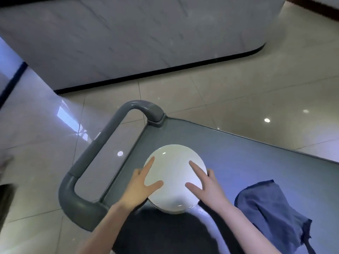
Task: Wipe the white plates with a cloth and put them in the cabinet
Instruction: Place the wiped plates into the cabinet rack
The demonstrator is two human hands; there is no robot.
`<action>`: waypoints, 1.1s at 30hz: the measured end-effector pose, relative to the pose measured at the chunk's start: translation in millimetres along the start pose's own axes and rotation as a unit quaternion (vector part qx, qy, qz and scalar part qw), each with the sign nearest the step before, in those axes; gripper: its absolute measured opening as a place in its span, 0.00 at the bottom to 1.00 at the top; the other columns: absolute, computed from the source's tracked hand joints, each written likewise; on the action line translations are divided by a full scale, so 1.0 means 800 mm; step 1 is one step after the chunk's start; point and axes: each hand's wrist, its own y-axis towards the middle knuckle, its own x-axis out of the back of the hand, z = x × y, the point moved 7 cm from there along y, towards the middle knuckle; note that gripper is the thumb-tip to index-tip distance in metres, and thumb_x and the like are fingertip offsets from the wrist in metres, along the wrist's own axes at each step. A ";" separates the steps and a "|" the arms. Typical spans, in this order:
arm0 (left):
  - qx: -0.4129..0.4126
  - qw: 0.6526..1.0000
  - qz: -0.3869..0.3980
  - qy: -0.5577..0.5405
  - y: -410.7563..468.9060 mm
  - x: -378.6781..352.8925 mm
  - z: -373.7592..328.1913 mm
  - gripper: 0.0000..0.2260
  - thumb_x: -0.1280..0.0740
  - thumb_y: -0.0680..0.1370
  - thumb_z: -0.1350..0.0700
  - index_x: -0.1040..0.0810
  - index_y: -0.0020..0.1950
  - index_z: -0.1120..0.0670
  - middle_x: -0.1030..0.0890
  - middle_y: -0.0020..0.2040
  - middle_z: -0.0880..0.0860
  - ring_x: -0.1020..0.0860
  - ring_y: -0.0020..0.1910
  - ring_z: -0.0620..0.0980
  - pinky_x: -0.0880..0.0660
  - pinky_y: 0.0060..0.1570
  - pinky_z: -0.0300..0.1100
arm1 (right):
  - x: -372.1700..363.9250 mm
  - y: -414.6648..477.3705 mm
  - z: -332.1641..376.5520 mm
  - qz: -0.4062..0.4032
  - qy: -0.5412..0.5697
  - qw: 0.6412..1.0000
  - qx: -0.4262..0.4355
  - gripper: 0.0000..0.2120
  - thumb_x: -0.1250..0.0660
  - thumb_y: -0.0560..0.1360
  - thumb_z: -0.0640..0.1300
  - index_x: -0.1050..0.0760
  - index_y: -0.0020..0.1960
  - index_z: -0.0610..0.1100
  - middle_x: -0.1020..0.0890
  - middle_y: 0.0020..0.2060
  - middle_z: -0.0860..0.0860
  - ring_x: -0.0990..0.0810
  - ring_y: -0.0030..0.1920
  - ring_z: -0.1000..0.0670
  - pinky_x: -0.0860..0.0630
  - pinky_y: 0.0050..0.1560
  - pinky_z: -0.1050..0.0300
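Observation:
A white plate [175, 173] sits on top of a short stack of white plates on the grey cart top [247, 162]. My left hand [139, 186] grips the plate's left edge, thumb and forefinger lying on its face. On the right edge, my right hand [205, 184] holds it the same way. A blue cloth [271, 208] lies crumpled on the cart to the right of the plates, apart from both hands. No cabinet is in view.
The cart's grey loop handle [102, 154] juts out to the left over a glossy tiled floor [45, 143]. A marble-faced counter [128, 37] with a black base strip stands beyond the cart.

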 end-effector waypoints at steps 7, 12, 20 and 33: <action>0.015 0.996 -0.044 -0.083 -0.014 -0.008 -0.004 0.46 0.19 0.64 0.48 0.39 0.77 0.33 0.33 0.55 0.49 0.30 0.51 0.38 0.35 0.48 0.20 | 0.000 -0.001 0.008 0.017 0.057 0.998 0.037 0.34 0.26 0.72 0.51 0.41 0.66 0.76 0.34 0.59 0.52 0.41 0.56 0.78 0.37 0.50 0.80; 0.002 0.995 -0.057 -0.076 -0.090 0.023 0.007 0.46 0.24 0.62 0.37 0.47 0.72 0.21 0.34 0.53 0.46 0.28 0.49 0.37 0.31 0.47 0.26 | -0.008 -0.049 0.051 0.023 0.044 0.995 0.091 0.31 0.27 0.73 0.52 0.37 0.66 0.76 0.32 0.55 0.54 0.31 0.54 0.66 0.35 0.50 0.77; 0.039 0.950 -0.241 -0.196 -0.282 0.136 0.107 0.42 0.20 0.64 0.42 0.43 0.64 0.15 0.33 0.59 0.44 0.29 0.55 0.35 0.31 0.45 0.25 | -0.093 -0.122 0.249 0.116 0.024 0.968 0.221 0.26 0.26 0.73 0.48 0.29 0.66 0.67 0.30 0.53 0.51 0.28 0.57 0.61 0.33 0.54 0.73; 0.205 0.760 -0.563 -0.253 -0.851 0.245 0.423 0.41 0.20 0.64 0.40 0.42 0.65 0.16 0.33 0.57 0.45 0.29 0.55 0.36 0.30 0.49 0.30 | -0.530 -0.477 0.564 0.386 -0.012 0.808 0.445 0.24 0.28 0.74 0.49 0.32 0.61 0.72 0.32 0.52 0.53 0.28 0.50 0.62 0.31 0.45 0.77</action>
